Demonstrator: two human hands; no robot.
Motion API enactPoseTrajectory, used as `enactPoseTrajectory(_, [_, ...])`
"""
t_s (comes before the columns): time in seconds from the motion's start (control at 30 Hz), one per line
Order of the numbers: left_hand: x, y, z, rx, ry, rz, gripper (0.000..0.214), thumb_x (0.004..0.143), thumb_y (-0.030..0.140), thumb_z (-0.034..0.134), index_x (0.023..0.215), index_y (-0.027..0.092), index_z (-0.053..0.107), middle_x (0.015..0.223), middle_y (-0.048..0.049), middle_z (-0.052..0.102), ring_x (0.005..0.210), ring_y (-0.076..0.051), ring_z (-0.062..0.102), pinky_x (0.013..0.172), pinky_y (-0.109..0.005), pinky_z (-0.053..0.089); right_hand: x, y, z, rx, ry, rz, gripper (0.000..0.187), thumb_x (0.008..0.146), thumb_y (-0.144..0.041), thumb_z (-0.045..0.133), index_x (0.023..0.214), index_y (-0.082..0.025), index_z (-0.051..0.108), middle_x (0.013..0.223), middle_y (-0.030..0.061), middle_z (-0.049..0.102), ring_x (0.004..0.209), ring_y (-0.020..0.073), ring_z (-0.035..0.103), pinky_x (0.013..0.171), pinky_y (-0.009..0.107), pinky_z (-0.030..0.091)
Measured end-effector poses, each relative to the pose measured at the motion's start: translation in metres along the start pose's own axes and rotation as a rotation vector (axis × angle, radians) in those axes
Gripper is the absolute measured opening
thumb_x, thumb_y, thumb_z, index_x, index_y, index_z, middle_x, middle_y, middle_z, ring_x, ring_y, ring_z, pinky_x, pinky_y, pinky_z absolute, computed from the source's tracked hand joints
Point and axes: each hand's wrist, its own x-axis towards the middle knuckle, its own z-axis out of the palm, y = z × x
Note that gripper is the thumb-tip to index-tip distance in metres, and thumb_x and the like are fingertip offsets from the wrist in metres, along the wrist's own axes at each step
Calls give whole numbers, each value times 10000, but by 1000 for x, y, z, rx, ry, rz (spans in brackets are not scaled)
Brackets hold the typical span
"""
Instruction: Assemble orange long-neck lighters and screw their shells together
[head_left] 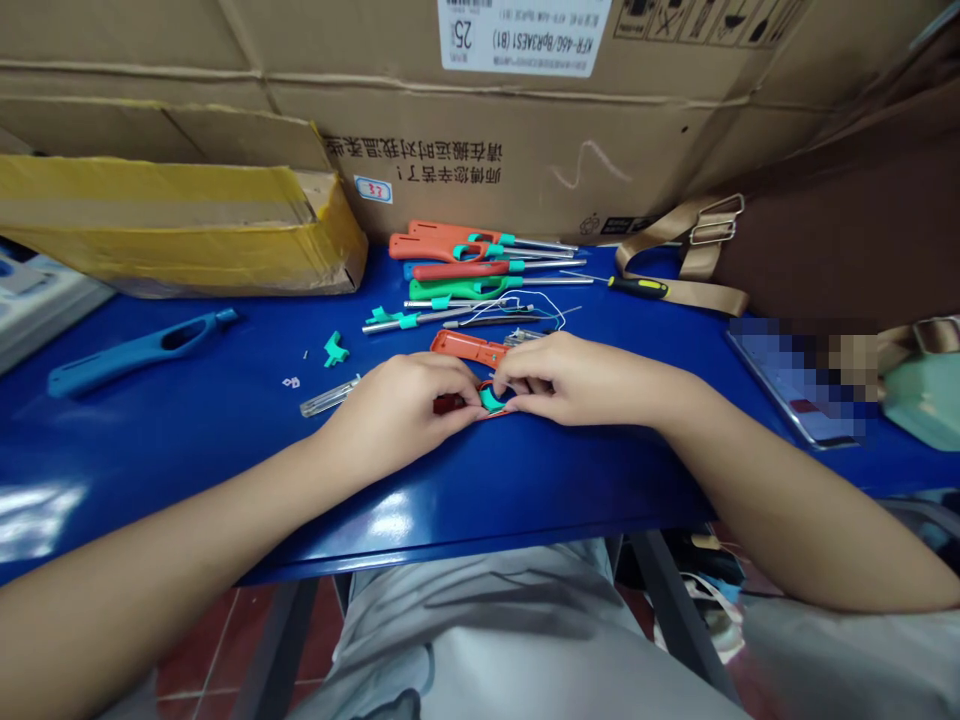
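Both of my hands meet over an orange lighter casing half at the middle of the blue table, with a teal trigger piece [492, 400] seated in it. My left hand [409, 405] pinches the casing's left part, and its fingers hide much of it. On the other side my right hand [559, 380] has its fingertips closed at the trigger and the casing's edge. Just behind lies another orange casing half [469, 346]. A clear plastic part [326, 398] rests beside my left wrist, and a loose teal trigger [335, 349] sits farther left.
Several long-necked lighters [450, 245] lie at the back. A yellow-and-black screwdriver [637, 288] is right of them. A blue lighter casing [142, 350] and a yellow-taped box [225, 255] are at left. A phone [787, 385] lies at right; a large carton [525, 150] stands behind.
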Motion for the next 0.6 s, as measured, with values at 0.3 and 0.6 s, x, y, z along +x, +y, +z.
enactPoseTrajectory(0.3, [2,-6,0,-68,-21,65,92,911,210,705,873,216,789,897,-1,794,837,-160,727,801,-275,541,1,-3,0,-57,-21,-49,154,929,-76,580,845,-162,677,849,35,687,835,167,594,778,286,419])
enactPoseTrajectory(0.6, [4,-7,-2,-93,-25,68,93,908,197,710,868,206,793,879,-15,790,799,-153,728,766,-259,540,1,-4,0,-83,-28,-43,148,917,-82,571,838,-158,670,831,39,679,816,167,595,749,280,407])
